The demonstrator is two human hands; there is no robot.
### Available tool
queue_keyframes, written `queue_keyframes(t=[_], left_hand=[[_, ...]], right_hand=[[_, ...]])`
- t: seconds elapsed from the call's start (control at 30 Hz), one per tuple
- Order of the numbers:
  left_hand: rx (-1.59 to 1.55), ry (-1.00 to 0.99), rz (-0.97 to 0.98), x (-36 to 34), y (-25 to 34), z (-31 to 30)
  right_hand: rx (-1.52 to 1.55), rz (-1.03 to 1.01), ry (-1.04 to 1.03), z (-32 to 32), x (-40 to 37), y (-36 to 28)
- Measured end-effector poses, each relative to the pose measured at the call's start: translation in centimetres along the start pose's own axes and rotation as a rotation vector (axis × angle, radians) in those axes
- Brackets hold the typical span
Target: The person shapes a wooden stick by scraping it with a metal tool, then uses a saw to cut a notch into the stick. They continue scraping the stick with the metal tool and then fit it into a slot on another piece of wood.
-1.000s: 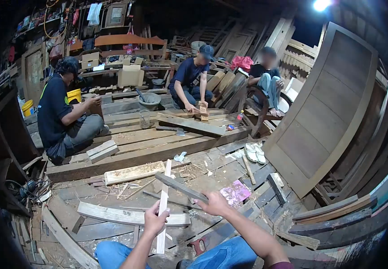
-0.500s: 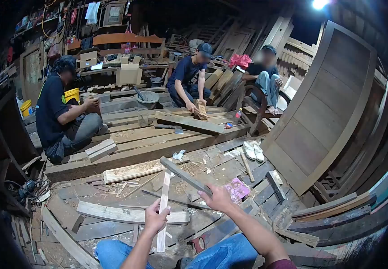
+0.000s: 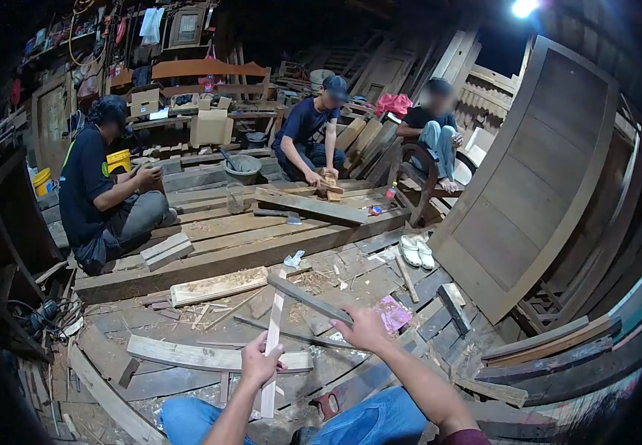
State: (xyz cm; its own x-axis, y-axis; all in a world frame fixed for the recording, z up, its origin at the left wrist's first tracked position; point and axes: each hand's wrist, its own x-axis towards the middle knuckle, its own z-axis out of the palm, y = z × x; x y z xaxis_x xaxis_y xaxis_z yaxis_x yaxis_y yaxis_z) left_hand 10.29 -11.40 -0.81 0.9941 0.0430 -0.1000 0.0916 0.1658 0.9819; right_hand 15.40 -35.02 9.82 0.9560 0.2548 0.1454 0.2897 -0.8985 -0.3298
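Observation:
A thin, pale wooden strip (image 3: 275, 320) stands nearly upright in my left hand (image 3: 261, 359), whose fingers wrap round its lower half. My right hand (image 3: 364, 328) is closed on the near end of a darker wooden bar (image 3: 307, 298), which slants away to the upper left. The bar's far end overlaps the top of the strip in this view. Below my hands, a handsaw (image 3: 327, 405) with a red-brown handle lies by my knees. A curved pale board (image 3: 213, 356) lies on the floor behind my left hand.
Beyond a low platform of beams (image 3: 261, 254), one person (image 3: 117, 185) sits at left, another (image 3: 312, 133) works a wood piece, and a third (image 3: 436, 130) sits at right. A large panelled door (image 3: 532, 178) leans at right. White shoes (image 3: 417, 252) and wood scraps lie on the floor.
The far end of the bar has dipped slightly and shifted a little right over the strip. Both hands keep their hold, and the view has shifted slightly.

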Motion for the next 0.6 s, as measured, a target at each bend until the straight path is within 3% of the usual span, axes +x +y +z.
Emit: queue_keyframes(t=[0.27, 0.3, 0.43, 0.6], left_hand=[[0.229, 0.149, -0.063, 0.0, 0.0, 0.0], [0.288, 0.154, 0.031, 0.1, -0.2, -0.2], [0.255, 0.136, 0.096, 0.3, -1.0, -0.5], [0.285, 0.143, 0.094, 0.6, -1.8, -0.6]], right_hand=[[0.027, -0.110, 0.047, 0.7, 0.1, 0.3], [0.007, -0.106, 0.023, 0.7, 0.2, 0.2], [0.020, -0.062, -0.031, -0.1, 0.0, -0.9], [0.039, -0.113, -0.019, 0.9, 0.3, 0.2]])
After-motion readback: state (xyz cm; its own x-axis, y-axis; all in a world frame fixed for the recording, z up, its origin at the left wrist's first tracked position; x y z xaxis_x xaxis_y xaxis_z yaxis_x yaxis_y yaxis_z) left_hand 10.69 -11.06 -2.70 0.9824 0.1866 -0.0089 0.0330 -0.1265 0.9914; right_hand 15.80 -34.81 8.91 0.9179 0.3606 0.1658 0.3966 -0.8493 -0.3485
